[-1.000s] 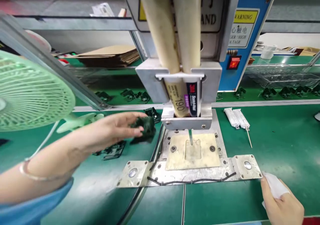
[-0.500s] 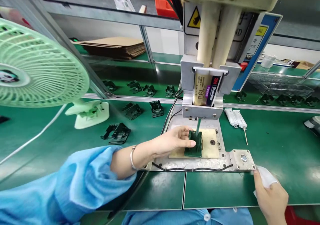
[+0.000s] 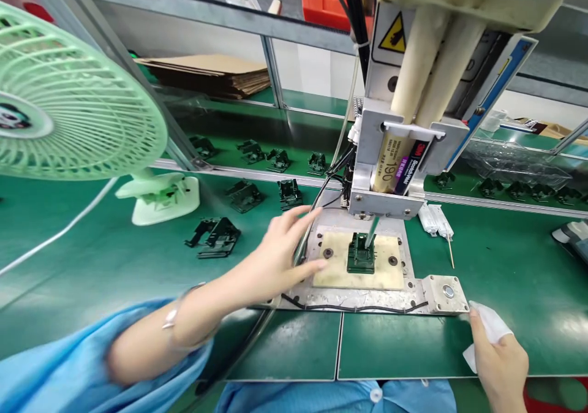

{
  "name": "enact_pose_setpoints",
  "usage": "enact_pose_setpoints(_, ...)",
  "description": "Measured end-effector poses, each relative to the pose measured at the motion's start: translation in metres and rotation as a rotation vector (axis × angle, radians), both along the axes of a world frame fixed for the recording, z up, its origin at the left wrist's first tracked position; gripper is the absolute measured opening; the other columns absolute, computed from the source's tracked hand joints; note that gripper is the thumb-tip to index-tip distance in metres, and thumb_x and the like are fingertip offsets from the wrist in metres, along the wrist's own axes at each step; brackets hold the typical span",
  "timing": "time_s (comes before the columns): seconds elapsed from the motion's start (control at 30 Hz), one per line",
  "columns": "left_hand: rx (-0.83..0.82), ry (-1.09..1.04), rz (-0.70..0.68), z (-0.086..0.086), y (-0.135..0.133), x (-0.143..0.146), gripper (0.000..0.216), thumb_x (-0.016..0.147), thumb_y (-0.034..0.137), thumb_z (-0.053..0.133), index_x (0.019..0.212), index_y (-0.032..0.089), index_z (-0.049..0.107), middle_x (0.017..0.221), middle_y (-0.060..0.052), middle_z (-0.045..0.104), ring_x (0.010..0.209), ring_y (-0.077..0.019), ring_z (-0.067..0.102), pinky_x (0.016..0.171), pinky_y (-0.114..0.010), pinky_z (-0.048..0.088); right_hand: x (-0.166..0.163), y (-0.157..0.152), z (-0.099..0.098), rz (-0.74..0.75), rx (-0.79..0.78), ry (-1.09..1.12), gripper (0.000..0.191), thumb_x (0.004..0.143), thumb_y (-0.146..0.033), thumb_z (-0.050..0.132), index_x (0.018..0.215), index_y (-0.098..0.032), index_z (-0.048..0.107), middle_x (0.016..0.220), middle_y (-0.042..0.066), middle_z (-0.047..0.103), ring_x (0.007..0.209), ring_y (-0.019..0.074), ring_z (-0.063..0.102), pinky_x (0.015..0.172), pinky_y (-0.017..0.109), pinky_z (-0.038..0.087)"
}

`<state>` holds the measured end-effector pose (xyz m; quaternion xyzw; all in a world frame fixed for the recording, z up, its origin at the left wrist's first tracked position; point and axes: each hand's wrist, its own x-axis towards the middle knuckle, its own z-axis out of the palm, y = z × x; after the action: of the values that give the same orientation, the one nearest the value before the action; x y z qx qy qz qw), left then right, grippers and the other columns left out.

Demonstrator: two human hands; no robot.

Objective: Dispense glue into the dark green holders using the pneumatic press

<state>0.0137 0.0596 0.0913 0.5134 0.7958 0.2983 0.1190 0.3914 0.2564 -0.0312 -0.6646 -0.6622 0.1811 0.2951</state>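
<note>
My left hand (image 3: 287,257) is open and holds nothing, fingers spread, just left of the dispensing machine's cream fixture plate (image 3: 335,272). On that plate sits a small dark green plastic part (image 3: 361,260), under the nozzle (image 3: 373,232) of the adhesive cartridge (image 3: 399,162). The nozzle tip appears to reach the part; whether they touch I cannot tell. At the lower right my right hand (image 3: 500,355) is closed on a white wipe (image 3: 491,326), beside the metal block with a round button (image 3: 448,291).
Several black plastic parts (image 3: 215,238) lie left of the machine, others along the back ledge. A green fan (image 3: 68,100) stands at left. White packets (image 3: 435,220) and a thin stick (image 3: 450,250) lie right of the machine. Cardboard sheets (image 3: 206,73) are stacked behind.
My left hand has let go of the green part and drawn back to the left, its fingers opening. The part stays on the plate. My right hand keeps the wipe in about the same place.
</note>
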Motion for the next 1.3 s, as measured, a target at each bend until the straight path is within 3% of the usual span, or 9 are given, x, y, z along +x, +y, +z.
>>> enact_pose_setpoints(0.1, -0.040, -0.195, 0.245, -0.008, -0.038, -0.013, 0.074, 0.083, 0.065, 0.056, 0.142, 0.021, 0.048, 0.147, -0.016, 0.049, 0.139, -0.0385, 0.042, 0.113, -0.055, 0.037, -0.013, 0.006, 0.017, -0.095, -0.186, 0.170, 0.054, 0.068, -0.070, 0.070, 0.067, -0.016, 0.072, 0.064, 0.009, 0.069, 0.064, 0.0275, 0.067, 0.052, 0.033, 0.050)
enact_pose_setpoints(0.23, -0.045, -0.606, 0.382, -0.035, -0.068, -0.013, 0.074, 0.078, 0.071, 0.061, 0.129, 0.019, 0.057, 0.135, -0.016, 0.063, 0.121, -0.0349, 0.060, 0.100, -0.044, 0.051, -0.041, 0.017, 0.025, -0.052, -0.327, 0.395, 0.069, 0.060, -0.068, 0.080, 0.095, -0.009, 0.075, 0.080, 0.010, 0.074, 0.071, 0.0265, 0.068, 0.055, 0.032, 0.051)
enact_pose_setpoints(0.4, 0.232, -0.784, 0.560, -0.063, -0.067, 0.007, 0.074, 0.068, 0.071, 0.072, 0.119, 0.018, 0.061, 0.117, -0.013, 0.071, 0.098, -0.0293, 0.068, 0.081, -0.034, 0.057, -0.050, 0.021, 0.016, -0.027, -0.351, 0.445, 0.067, 0.053, -0.063, 0.087, 0.093, -0.011, 0.074, 0.087, 0.011, 0.075, 0.072, 0.0259, 0.067, 0.053, 0.030, 0.050)
enact_pose_setpoints(0.57, 0.347, -0.775, 0.667, -0.071, -0.060, 0.017, 0.070, 0.068, 0.072, 0.070, 0.113, 0.020, 0.063, 0.119, -0.010, 0.069, 0.091, -0.0242, 0.066, 0.077, -0.030, 0.055, -0.047, 0.017, 0.012, -0.100, -0.311, 0.371, 0.064, 0.052, -0.069, 0.084, 0.080, -0.013, 0.071, 0.075, 0.011, 0.073, 0.065, 0.0270, 0.065, 0.049, 0.034, 0.048)
enact_pose_setpoints(0.87, 0.334, -0.752, 0.673, -0.074, -0.061, 0.014, 0.066, 0.069, 0.071, 0.069, 0.110, 0.020, 0.064, 0.112, -0.009, 0.071, 0.082, -0.0229, 0.066, 0.070, -0.029, 0.054, -0.054, 0.014, 0.013, -0.127, -0.268, 0.457, 0.064, 0.045, -0.067, 0.085, 0.081, -0.015, 0.072, 0.081, 0.009, 0.074, 0.081, 0.0288, 0.068, 0.059, 0.032, 0.050)
enact_pose_setpoints(1.3, 0.360, -0.773, 0.659, -0.076, -0.059, 0.010, 0.065, 0.063, 0.070, 0.074, 0.104, 0.021, 0.065, 0.100, -0.005, 0.071, 0.079, -0.0186, 0.060, 0.069, -0.024, 0.049, -0.057, 0.018, 0.011, -0.065, -0.234, 0.518, 0.065, 0.044, -0.067, 0.085, 0.078, -0.013, 0.072, 0.077, 0.010, 0.073, 0.076, 0.0277, 0.067, 0.053, 0.030, 0.050)
